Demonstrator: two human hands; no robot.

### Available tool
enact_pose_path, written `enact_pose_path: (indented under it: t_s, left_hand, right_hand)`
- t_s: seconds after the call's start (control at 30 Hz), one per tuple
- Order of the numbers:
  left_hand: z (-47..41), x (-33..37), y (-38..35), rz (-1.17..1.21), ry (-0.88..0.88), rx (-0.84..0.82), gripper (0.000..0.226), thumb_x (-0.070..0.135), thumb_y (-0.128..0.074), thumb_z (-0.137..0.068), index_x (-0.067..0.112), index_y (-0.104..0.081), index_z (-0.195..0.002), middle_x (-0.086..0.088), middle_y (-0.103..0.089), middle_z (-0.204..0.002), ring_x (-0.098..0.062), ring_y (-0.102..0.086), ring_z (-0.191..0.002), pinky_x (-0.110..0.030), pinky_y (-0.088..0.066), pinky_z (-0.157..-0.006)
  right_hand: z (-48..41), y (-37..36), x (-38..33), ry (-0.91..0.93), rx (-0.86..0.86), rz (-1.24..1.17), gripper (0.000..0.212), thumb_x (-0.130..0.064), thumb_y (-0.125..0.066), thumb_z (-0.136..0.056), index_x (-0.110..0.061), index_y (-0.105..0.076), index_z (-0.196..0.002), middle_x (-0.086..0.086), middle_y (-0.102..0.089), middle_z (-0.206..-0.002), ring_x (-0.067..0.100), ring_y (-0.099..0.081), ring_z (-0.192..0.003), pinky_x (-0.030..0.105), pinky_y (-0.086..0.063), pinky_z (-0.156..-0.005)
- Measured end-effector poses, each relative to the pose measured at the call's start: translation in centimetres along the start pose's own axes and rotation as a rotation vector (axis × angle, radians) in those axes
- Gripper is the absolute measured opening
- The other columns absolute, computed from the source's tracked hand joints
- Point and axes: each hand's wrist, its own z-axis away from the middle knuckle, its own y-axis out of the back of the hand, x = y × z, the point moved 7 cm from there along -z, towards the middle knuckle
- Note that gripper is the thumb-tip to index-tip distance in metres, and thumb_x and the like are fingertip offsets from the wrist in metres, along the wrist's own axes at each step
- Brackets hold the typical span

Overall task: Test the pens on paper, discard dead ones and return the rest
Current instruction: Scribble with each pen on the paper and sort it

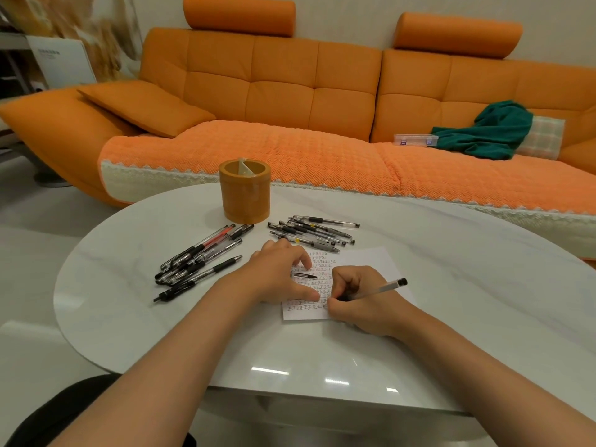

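A white paper sheet (pixel 371 266) covered in rows of small written marks lies on the table. My right hand (pixel 361 301) grips a clear pen (pixel 383 288) with a black end, its tip down on the paper's lower part. My left hand (pixel 283 272) lies flat on the paper's left side with fingers spread; a pen cap (pixel 304 276) lies by its fingers. A pile of several black pens (pixel 200 258) with one red pen lies to the left. Another pile of several pens (pixel 312 232) lies beyond the paper. An orange round pen holder (pixel 245 191) stands behind both piles.
The white round table (pixel 451 301) has its near edge close to my body. An orange sofa (pixel 290 101) runs behind it, bearing a green cloth (pixel 490 132) and a clear plastic case (pixel 416 139).
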Motion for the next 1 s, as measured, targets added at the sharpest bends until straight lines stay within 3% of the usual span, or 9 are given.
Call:
enact_pose_path:
  t_s: [0.3,0.83,1.0]
  left_hand:
    - [0.0,0.0,0.0,-0.008,0.005,-0.001,0.06,0.065,-0.077,-0.07,0.041,-0.054,-0.12,0.011,-0.044,-0.118,-0.014,-0.037,-0.121,-0.037,-0.04,-0.102]
    - [0.0,-0.1,-0.1,-0.009,0.009,0.002,0.06,0.066,-0.077,-0.07,0.042,-0.054,-0.12,0.011,-0.045,-0.121,-0.013,-0.038,-0.121,-0.038,-0.04,-0.104]
    - [-0.1,-0.2,-0.1,-0.023,0.005,0.005,0.06,0.067,-0.076,-0.07,0.043,-0.054,-0.121,0.011,-0.045,-0.12,-0.013,-0.038,-0.121,-0.038,-0.04,-0.103]
  right_hand:
    - [0.2,0.1,-0.2,0.009,0.011,0.003,0.018,0.002,-0.068,-0.079,-0.001,-0.055,-0.068,-0.005,-0.056,-0.055,0.013,-0.049,-0.049,0.024,-0.04,-0.047]
    - [0.2,-0.3,-0.2,-0.005,-0.048,-0.052,0.021,0.008,-0.065,-0.077,0.003,-0.048,-0.066,0.001,-0.05,-0.053,0.011,-0.043,-0.045,0.02,-0.035,-0.045]
    - [0.0,0.8,0.2,-0.035,0.058,-0.188,0.019,0.007,-0.063,-0.08,-0.004,-0.052,-0.068,0.002,-0.053,-0.057,0.011,-0.045,-0.047,0.022,-0.036,-0.044]
